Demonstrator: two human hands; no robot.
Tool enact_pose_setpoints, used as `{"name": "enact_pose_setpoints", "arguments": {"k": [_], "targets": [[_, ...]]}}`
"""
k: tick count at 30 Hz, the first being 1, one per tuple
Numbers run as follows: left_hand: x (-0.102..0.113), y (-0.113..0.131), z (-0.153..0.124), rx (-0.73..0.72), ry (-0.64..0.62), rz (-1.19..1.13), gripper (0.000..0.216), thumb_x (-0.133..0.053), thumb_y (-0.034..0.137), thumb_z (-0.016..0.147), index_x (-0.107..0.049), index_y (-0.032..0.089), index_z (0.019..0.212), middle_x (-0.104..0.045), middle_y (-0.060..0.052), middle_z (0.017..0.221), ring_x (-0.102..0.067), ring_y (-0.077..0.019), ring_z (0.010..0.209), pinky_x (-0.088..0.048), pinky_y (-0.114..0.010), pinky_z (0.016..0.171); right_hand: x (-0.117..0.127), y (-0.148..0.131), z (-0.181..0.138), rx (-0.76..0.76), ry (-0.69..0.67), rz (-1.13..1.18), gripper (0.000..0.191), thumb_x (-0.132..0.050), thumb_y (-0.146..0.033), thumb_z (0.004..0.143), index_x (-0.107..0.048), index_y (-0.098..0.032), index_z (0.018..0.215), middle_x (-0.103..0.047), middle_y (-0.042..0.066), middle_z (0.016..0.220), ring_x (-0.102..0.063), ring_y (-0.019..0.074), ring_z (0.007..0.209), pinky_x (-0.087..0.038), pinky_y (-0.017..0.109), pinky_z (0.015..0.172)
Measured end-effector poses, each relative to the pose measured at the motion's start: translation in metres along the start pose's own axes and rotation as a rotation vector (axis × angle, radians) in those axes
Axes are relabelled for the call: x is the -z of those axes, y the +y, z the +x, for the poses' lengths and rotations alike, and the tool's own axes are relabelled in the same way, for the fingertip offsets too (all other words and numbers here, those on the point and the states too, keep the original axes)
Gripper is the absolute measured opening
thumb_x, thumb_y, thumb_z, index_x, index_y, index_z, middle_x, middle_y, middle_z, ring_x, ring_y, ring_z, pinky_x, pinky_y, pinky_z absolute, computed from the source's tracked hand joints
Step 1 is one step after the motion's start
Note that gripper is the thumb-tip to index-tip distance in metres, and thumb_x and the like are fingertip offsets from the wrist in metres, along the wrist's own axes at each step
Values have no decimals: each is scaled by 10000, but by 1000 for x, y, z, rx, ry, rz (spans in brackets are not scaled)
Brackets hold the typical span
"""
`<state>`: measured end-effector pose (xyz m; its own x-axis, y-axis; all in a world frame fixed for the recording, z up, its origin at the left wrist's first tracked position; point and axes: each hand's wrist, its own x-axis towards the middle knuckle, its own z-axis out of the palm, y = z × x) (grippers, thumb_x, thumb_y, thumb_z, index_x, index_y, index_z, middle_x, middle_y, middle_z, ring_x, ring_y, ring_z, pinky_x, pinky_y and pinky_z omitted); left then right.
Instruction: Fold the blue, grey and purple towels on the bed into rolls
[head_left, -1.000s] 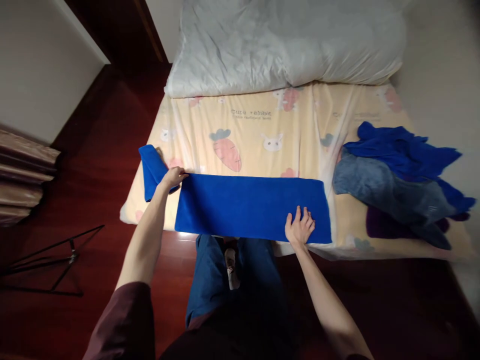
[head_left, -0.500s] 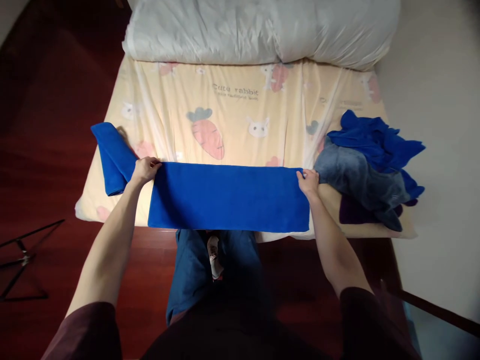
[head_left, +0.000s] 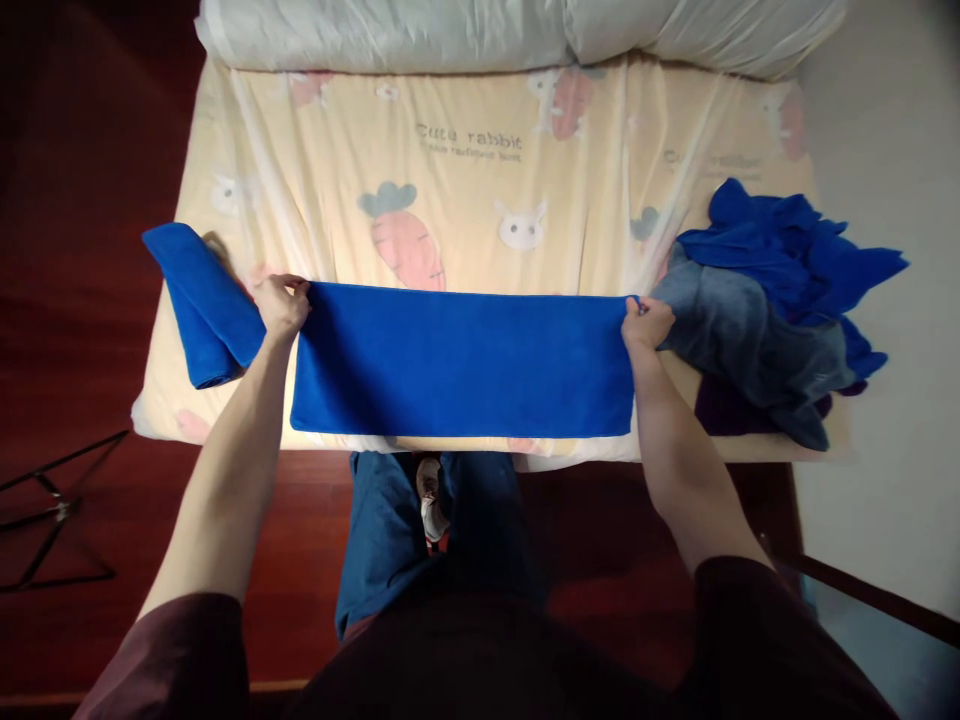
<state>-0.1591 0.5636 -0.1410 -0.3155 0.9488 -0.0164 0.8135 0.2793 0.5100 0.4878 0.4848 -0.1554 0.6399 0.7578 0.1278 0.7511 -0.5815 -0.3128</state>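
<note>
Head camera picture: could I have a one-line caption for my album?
The left hand and right hand hold a blue cloth by its far corners over a rabbit-print bedsheet.

Your two arms (head_left: 225, 490) reach forward over the bed (head_left: 480, 220), hands set wide apart.
Your left hand (head_left: 281, 305) pinches thumb against fingers, in from the bed's left edge; your right hand (head_left: 647, 322) pinches likewise, toward the right edge. Both forearms slant inward across the near edge.
</note>
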Motion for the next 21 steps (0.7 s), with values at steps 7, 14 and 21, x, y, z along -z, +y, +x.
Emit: {"name": "enact_pose_setpoints", "arguments": {"k": [7,14,21], "targets": [[-31,28,-84,-285,-28,13,598,-473,432,981,-466,175,1521,-360,-153,1639,-330,-350,1525,-273,-542,1263,-14,-54,-95,459,-114,-9,575,-322,-407,1038,-420,-174,1555,-371,175,1631,-320,348,1505,-290,632,1198],[-53,36,-135,-320,-99,70,746,-394,575,991,-355,166,1613,-198,-117,1720,-11,-355,1605,-3,-640,1278,-37,-91,-152,622,-403,-32,713,-245,-519,1050,-219,-138,1652,-158,110,1734,-113,270,1612,-108,554,1303],[-38,3,-96,-201,-40,99,796,-383,556,1009,-274,63,1625,-141,-160,1725,-73,-340,1603,-36,-573,1305,-32,-16,-78,322,-270,-101,751,-168,-531,1051,-184,-75,1647,-184,175,1716,-140,278,1608,-146,573,1292]]}}
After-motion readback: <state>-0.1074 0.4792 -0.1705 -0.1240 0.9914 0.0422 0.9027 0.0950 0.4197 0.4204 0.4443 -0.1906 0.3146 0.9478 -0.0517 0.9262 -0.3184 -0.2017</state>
